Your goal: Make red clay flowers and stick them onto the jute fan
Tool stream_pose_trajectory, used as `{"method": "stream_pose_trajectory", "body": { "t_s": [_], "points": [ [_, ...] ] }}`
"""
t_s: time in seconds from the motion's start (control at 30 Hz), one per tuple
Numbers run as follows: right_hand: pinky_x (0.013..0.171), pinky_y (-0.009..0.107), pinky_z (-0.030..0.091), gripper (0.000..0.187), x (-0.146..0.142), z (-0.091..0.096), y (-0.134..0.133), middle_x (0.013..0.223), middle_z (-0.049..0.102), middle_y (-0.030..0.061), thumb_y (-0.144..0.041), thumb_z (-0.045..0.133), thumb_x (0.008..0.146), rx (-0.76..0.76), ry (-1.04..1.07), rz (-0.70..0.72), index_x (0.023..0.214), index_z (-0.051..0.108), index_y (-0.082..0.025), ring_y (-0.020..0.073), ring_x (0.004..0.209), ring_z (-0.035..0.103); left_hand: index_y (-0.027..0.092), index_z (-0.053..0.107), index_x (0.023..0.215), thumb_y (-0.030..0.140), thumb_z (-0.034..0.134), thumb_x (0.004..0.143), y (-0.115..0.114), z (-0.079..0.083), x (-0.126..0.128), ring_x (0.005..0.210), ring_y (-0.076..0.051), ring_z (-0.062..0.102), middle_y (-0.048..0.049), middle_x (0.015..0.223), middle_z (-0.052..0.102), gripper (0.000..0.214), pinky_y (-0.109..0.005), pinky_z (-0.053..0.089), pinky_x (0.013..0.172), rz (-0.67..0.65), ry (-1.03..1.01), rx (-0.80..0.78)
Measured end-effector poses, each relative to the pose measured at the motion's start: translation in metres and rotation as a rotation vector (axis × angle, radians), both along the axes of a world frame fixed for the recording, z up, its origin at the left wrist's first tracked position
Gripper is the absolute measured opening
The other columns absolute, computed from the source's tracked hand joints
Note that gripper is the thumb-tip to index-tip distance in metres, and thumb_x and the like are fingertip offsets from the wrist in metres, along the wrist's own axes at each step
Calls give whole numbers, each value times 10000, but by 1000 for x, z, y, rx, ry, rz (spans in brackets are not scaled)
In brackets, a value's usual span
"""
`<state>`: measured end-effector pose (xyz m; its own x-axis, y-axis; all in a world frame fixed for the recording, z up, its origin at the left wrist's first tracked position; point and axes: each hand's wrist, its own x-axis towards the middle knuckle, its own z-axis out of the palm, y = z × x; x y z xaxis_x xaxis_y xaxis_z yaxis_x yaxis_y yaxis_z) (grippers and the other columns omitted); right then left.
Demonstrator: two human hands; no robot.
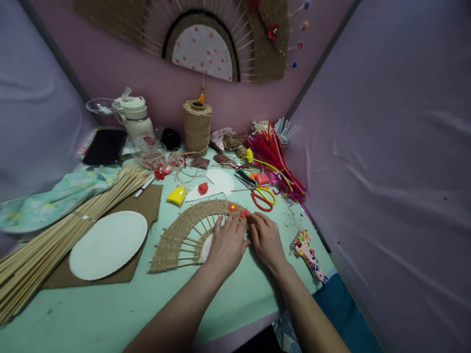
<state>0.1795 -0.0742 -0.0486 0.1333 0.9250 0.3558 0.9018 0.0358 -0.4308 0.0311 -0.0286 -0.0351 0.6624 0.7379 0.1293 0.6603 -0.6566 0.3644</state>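
Head view: the woven fan lies partly beneath the left hand.

From here I see a half-round fan of brown twine woven over thin sticks, lying flat mid-tabletop, its arch toward the back edge. A yellow-centred red flower and a partly hidden red bloom sit along its rim.

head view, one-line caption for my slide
Left hand resting on a woven fan with red flowers, right hand close alongside.
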Motion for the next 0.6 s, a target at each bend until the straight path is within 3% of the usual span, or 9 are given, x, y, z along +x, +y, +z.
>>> {"method": "stream_pose_trajectory", "body": {
  "t_s": [0.23,0.33,0.47,0.6],
  "points": [
    [952,437,452,280,-1,25,24,1158,663,112,-277,456,954,209,111,-35,1183,590,-188,238,1089,589,166,525,1284,271,457,944,3,9,-9,1336,-209,449,-105,1379,566,362,-443,289,1130,37,-185,53],
    [900,408,473,220,-11,43,55,1050,697,95,-281,518,915,165,176,21,1084,628,-193,234,984,630,188,573,1195,264,465,938,15,22,-23,1222,-197,535,-81,1255,640,289,-399,355,1069,143,-249,35],
    [895,353,474,198,-34,50,107,1023,711,74,-239,542,883,4,298,112,1051,632,-185,198,944,643,127,566,1176,286,496,920,57,37,-47,1104,-252,586,-132,1130,659,310,-396,422,961,387,-146,-13],
    [837,294,495,222,-53,34,157,968,729,56,-136,550,842,-118,316,150,1043,632,-181,167,883,668,119,551,1141,281,541,896,108,40,-51,1115,-260,578,-161,1133,628,294,-347,425,929,520,-36,-81]
  ]
}}
